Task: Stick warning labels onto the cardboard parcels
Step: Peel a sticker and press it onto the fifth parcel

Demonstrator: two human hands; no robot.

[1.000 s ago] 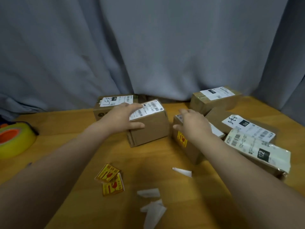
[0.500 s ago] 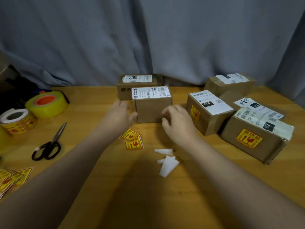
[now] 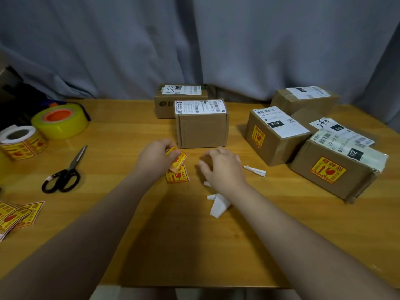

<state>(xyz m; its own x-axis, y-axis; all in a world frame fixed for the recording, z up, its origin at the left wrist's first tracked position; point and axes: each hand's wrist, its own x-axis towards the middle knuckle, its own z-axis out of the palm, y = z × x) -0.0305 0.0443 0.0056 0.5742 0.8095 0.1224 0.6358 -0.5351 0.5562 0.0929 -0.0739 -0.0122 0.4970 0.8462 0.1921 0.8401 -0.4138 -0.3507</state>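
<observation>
My left hand [image 3: 154,161] pinches a warning label [image 3: 179,158], tilted up so its backing can be peeled. My right hand [image 3: 223,167] hovers beside it, loosely curled and empty. The unlabelled parcel [image 3: 202,131] waits just beyond both.

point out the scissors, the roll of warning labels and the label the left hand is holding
scissors [image 3: 72,167], head view, on the pivot where the blades cross
roll of warning labels [image 3: 24,148], head view, on its printed outer side
held warning label [image 3: 180,159], head view, on its exposed yellow face
</observation>
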